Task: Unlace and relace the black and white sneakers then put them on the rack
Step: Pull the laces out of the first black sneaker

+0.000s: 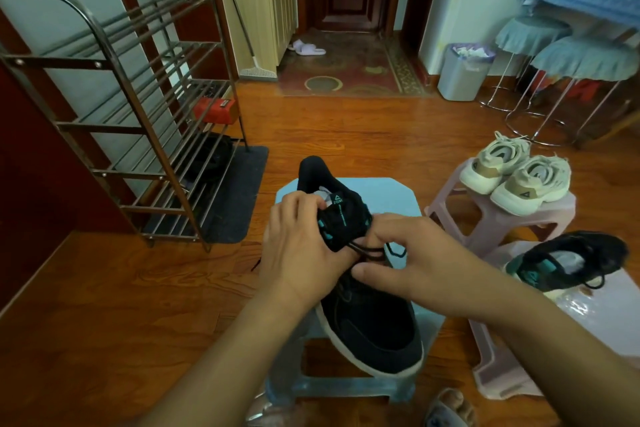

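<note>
A black sneaker with a white sole (370, 326) lies on a light blue stool (388, 191), toe toward me. My left hand (298, 250) grips its tongue and left eyelet side near the teal loops. My right hand (405, 253) pinches the black lace (394, 249) at the upper eyelets. The second black sneaker (571, 262) with teal trim rests on a pink stool (588, 315) at the right, its lace hanging loose. The metal shoe rack (138, 107) stands at the left against the wall.
A pair of cream sneakers (512, 177) sits on another pink stool (453, 204). A grey bin (462, 74), two covered stools (585, 59), purple slippers (308, 48) by the door and a dark mat (239, 191) under the rack are around. Wooden floor lies between.
</note>
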A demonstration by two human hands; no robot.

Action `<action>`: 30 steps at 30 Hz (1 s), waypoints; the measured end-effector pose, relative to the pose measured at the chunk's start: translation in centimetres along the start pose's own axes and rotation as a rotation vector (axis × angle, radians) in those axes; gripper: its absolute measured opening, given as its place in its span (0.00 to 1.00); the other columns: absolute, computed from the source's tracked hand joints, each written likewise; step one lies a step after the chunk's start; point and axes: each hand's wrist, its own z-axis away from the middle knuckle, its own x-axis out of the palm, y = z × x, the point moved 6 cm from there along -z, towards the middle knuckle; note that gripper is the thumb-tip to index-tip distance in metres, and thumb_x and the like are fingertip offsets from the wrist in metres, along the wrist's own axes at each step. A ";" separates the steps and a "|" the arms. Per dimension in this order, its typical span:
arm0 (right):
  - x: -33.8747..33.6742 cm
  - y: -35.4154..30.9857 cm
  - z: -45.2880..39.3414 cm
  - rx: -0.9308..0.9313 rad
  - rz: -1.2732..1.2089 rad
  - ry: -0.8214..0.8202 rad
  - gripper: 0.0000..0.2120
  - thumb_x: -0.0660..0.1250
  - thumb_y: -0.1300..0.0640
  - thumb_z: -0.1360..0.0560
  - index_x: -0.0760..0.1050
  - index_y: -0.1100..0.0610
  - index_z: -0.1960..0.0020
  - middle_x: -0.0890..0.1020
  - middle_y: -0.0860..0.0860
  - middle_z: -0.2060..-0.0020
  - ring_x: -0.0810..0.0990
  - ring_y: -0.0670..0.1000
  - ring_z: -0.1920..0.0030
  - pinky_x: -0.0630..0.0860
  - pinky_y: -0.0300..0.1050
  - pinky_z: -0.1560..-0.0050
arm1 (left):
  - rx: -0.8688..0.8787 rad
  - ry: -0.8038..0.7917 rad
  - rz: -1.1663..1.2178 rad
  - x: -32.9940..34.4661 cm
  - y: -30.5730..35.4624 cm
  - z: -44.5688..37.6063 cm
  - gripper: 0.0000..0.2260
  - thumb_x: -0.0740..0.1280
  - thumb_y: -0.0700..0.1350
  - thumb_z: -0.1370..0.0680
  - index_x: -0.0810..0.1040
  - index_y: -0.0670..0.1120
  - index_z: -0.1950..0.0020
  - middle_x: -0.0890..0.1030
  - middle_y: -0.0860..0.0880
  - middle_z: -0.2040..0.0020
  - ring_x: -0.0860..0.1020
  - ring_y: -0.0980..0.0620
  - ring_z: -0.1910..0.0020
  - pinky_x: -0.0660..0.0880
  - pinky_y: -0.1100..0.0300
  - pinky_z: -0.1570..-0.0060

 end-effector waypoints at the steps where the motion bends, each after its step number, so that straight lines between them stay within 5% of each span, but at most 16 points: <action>1: -0.6 0.2 0.4 0.040 -0.002 -0.023 0.09 0.73 0.48 0.26 0.76 0.48 0.62 0.79 0.45 0.63 0.79 0.47 0.59 0.75 0.45 0.59 | -0.015 0.017 -0.035 -0.1 0.0 0.0 0.31 0.64 0.72 0.34 0.66 0.55 0.40 0.68 0.55 0.41 0.68 0.50 0.39 0.70 0.52 0.42; 6: -3.3 2.0 3.6 0.276 0.248 -0.264 0.07 0.69 0.39 0.26 0.78 0.40 0.51 0.80 0.45 0.64 0.79 0.44 0.64 0.76 0.42 0.63 | -0.020 0.050 -0.135 -0.2 0.7 0.0 0.31 0.61 0.76 0.32 0.67 0.55 0.41 0.70 0.56 0.43 0.69 0.50 0.39 0.71 0.51 0.39; 12: -4.4 3.7 7.0 0.523 0.174 -0.528 0.08 0.72 0.43 0.26 0.81 0.47 0.58 0.83 0.53 0.59 0.82 0.51 0.60 0.82 0.51 0.55 | -0.044 0.023 -0.166 -0.2 0.6 0.1 0.32 0.61 0.77 0.32 0.67 0.55 0.40 0.70 0.55 0.40 0.70 0.49 0.38 0.70 0.50 0.37; 15: -4.8 5.7 9.4 0.687 0.199 -0.667 0.06 0.72 0.48 0.24 0.82 0.47 0.59 0.85 0.51 0.60 0.85 0.49 0.58 0.82 0.48 0.51 | -0.076 0.051 -0.172 -0.7 0.3 -0.1 0.32 0.62 0.77 0.31 0.66 0.54 0.40 0.70 0.53 0.41 0.71 0.48 0.40 0.72 0.49 0.40; 17: -4.8 8.2 11.1 0.831 0.262 -0.764 0.04 0.68 0.53 0.21 0.81 0.46 0.52 0.85 0.46 0.60 0.85 0.44 0.57 0.80 0.40 0.53 | -0.119 0.058 -0.150 -1.2 -0.6 -0.4 0.33 0.64 0.76 0.31 0.66 0.52 0.39 0.70 0.52 0.41 0.71 0.48 0.40 0.74 0.48 0.41; 20: -5.0 10.4 12.1 0.864 0.369 -0.829 0.16 0.67 0.53 0.20 0.72 0.41 0.34 0.78 0.36 0.49 0.78 0.40 0.47 0.74 0.36 0.48 | -0.075 -0.043 0.020 -0.7 -1.2 -0.4 0.33 0.68 0.70 0.31 0.66 0.53 0.34 0.67 0.54 0.36 0.66 0.49 0.36 0.70 0.49 0.37; 22: -4.6 10.6 10.7 0.762 0.260 -0.665 0.21 0.68 0.54 0.21 0.69 0.37 0.33 0.77 0.38 0.42 0.78 0.42 0.41 0.78 0.42 0.41 | -0.037 -0.140 0.126 -0.3 -1.4 -0.2 0.32 0.70 0.65 0.28 0.65 0.55 0.29 0.64 0.57 0.33 0.61 0.53 0.33 0.65 0.53 0.33; 26: -4.0 6.0 3.9 0.296 0.231 0.045 0.13 0.66 0.55 0.20 0.78 0.40 0.40 0.78 0.37 0.48 0.78 0.37 0.51 0.77 0.37 0.47 | -0.023 -0.163 0.301 -1.1 -2.3 -0.2 0.22 0.68 0.47 0.22 0.68 0.63 0.30 0.64 0.67 0.38 0.60 0.59 0.33 0.60 0.59 0.34; 30: 0.1 2.9 -1.2 0.035 0.370 0.184 0.18 0.64 0.59 0.19 0.77 0.45 0.32 0.70 0.44 0.43 0.77 0.47 0.54 0.77 0.46 0.53 | -0.003 -0.151 0.249 -1.2 -2.9 -0.5 0.30 0.66 0.35 0.23 0.67 0.64 0.29 0.64 0.70 0.39 0.61 0.59 0.32 0.59 0.63 0.35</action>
